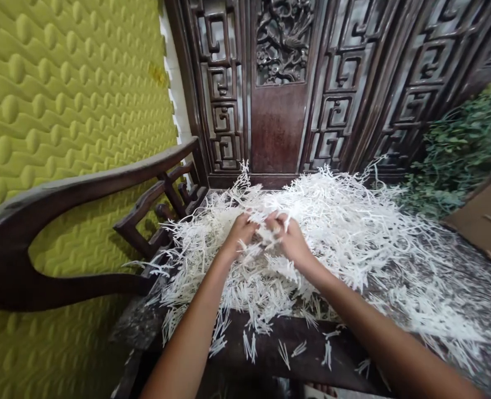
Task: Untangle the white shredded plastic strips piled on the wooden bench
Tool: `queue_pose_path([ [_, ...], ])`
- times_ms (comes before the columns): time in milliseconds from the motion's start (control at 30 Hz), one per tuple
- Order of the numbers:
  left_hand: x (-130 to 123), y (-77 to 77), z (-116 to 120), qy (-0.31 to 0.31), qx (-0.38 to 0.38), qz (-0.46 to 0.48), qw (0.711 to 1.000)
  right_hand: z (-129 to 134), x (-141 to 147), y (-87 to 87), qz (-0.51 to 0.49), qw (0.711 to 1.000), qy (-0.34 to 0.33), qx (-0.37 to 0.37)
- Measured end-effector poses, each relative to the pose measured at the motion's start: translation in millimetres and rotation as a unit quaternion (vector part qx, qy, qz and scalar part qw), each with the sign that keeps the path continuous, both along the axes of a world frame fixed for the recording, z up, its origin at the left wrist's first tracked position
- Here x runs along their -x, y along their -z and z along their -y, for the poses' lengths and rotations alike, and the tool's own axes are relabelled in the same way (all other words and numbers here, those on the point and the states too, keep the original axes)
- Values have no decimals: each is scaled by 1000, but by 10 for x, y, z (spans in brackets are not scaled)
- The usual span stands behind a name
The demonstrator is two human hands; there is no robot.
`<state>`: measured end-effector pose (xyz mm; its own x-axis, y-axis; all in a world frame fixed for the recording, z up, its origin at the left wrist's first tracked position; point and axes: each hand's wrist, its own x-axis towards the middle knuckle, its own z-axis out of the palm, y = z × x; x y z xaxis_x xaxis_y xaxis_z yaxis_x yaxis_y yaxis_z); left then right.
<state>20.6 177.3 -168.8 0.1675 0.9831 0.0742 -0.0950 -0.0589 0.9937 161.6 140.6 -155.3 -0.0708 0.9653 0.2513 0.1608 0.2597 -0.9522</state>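
Note:
A big heap of white branched sprigs point(312, 221), thin and comb-like, possibly plastic, covers the tabletop. My left hand point(240, 233) and my right hand point(289, 238) meet in the middle of the heap, with their fingers close together. Each hand seems to pinch a tuft of the sprigs, and the strands partly hide the fingertips. Loose sprigs point(249, 346) lie scattered on the dark wooden table edge point(270, 343) below my forearms.
A dark carved wooden chair arm point(62, 221) curves along the left, before a yellow-green padded wall point(62, 100). Carved wooden lattice panels point(279, 83) stand behind the heap. A leafy green plant point(457, 149) and a brown cardboard sheet point(486, 210) sit at right.

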Motion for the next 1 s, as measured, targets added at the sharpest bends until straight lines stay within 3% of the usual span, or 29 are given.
queue_pose_path([
  [167,135,173,20,27,46,12,998,46,19,175,47,999,-2,-13],
  [333,120,68,77,35,67,6,997,118,-55,142,30,999,-29,20],
  [533,167,-39,139,47,44,-73,995,156,-93,138,89,995,-25,-29],
  [700,183,-89,163,100,-10,-83,992,142,-121,131,83,995,-42,-41],
  [800,183,-137,185,120,8,-81,989,116,-119,143,80,996,-32,-34],
  [1000,188,-45,130,74,47,-30,996,88,-87,117,49,999,-17,-10],
])
